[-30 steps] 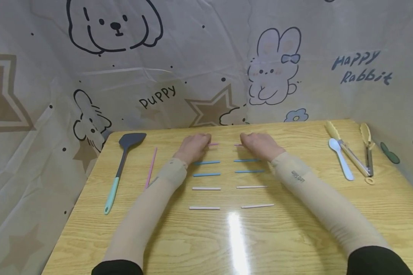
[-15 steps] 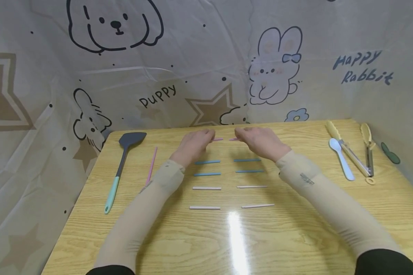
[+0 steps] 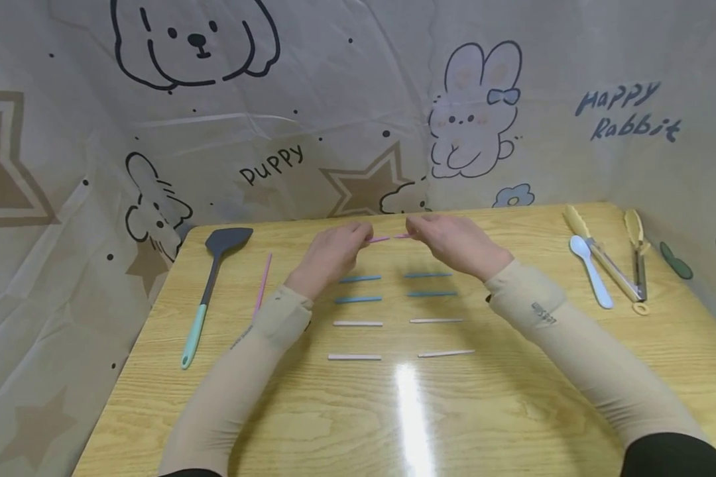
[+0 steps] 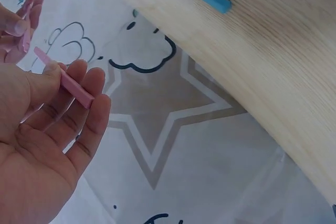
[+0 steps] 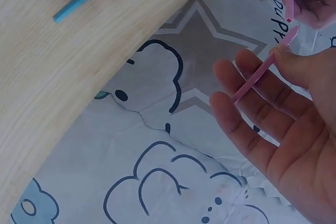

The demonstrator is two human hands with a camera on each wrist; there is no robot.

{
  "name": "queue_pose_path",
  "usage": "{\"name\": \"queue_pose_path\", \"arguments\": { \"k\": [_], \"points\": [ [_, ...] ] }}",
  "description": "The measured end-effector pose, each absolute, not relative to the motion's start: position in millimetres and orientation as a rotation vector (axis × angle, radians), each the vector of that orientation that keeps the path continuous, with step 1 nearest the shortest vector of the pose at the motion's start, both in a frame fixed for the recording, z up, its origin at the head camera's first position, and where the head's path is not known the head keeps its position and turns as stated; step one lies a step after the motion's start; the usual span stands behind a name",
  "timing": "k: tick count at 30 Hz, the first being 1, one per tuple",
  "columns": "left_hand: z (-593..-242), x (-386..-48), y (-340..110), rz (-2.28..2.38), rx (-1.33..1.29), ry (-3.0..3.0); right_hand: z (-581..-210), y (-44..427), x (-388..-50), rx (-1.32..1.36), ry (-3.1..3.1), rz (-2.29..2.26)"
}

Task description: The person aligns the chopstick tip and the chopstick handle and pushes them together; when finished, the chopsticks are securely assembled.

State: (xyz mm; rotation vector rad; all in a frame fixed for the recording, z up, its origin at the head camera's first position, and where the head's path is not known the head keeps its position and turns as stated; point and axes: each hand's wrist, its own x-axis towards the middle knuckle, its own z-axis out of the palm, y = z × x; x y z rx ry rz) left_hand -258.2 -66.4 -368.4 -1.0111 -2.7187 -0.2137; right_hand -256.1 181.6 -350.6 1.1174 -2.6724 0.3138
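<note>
Lying nearest me on the table [image 3: 310, 424], four white sticks [image 3: 355, 357] run in two rows, and four blue sticks [image 3: 432, 293] make two more rows beyond them. Off left, a loose pink stick [image 3: 264, 281] sits between the spatula [image 3: 213, 278] and my left sleeve [image 3: 238, 361]; off right, the spoon [image 3: 591, 271] lies beside the tongs [image 3: 613, 271]. Now out near the far edge: my left hand [image 3: 333, 255] pinches the left pink stick [image 4: 76, 87] between thumb and fingers, my right hand [image 3: 456, 245] pinches the right pink stick [image 5: 255, 77] likewise, and the two inner ends face each other, just apart. Behind it all hangs the printed curtain [image 3: 346, 86].
</note>
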Motion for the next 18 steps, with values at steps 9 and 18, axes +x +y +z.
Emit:
{"name": "queue_pose_path", "arguments": {
  "k": [9, 18],
  "points": [
    [-365.8, -252.4, -64.6, -0.247, -1.042, -2.651, -348.9, 180.6, -251.6, 1.121, -2.628, 0.320],
    [-362.4, -249.3, -63.0, -0.262, -1.060, -2.614, -347.6, 184.0, -251.1, 1.124, -2.612, 0.335]
  ]
}}
